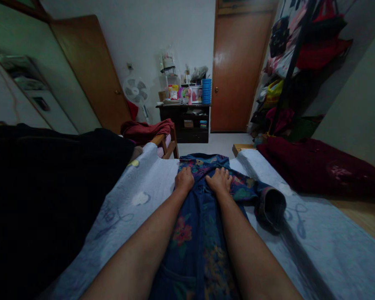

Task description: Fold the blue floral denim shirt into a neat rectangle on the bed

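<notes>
"Head view, dial centred on the frame: what's furthest left?"
"A black cloth (43, 196) between eight and nine o'clock, too dark to judge for weight."
"Next?"
"The left hand (184, 180) at six, just below centre, on a blue floral garment (201, 225). Its fingers are curled in; whether they pinch fabric, I cannot tell."
"And the garment?"
"Laid on the bed (340, 241), running down towards six o'clock. It looks light and soft, not fragile, likely to wrinkle if pulled from one side. I'd take hold near its upper corners, both sides together."
"Right of that?"
"The right hand (219, 181), between four and five, on the garment's upper part. Fingers bent and slightly parted; any pinch is hidden."
"That sleeve (248, 187)?"
"It points towards four, its cuff (276, 204) gaping. Floppy, I'd judge; better held near the cuff. Beyond, around three, lies a maroon cloth (312, 166)."
</notes>
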`<action>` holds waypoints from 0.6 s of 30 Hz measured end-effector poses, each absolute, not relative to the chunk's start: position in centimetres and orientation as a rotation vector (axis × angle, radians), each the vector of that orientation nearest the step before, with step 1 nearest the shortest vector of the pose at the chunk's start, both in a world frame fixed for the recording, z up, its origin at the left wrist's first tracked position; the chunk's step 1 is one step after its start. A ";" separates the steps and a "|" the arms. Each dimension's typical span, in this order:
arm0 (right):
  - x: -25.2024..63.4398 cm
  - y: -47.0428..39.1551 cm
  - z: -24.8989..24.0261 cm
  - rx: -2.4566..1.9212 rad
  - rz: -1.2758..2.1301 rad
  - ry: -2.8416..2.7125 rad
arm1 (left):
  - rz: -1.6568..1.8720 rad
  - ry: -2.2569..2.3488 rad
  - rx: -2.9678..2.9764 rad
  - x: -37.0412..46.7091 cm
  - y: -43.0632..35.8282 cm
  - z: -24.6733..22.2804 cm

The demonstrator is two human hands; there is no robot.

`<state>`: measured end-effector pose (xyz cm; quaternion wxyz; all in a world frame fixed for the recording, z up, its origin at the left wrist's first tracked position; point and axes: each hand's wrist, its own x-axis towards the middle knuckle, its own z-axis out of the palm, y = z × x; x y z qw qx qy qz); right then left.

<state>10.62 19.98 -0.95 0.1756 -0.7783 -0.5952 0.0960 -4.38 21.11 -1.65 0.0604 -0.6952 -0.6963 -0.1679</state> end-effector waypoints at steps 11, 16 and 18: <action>10.6 20.1 -0.9 -2.218 0.276 -1.671 | -0.621 -1.813 -2.400 -5.6 15.0 -2.5; 10.6 20.0 -0.7 -2.225 0.297 -1.680 | -0.625 -1.759 -2.417 -6.3 12.3 -3.3; 10.6 19.9 -0.6 -2.227 0.299 -1.684 | -0.611 -1.758 -2.423 -6.5 10.8 -3.3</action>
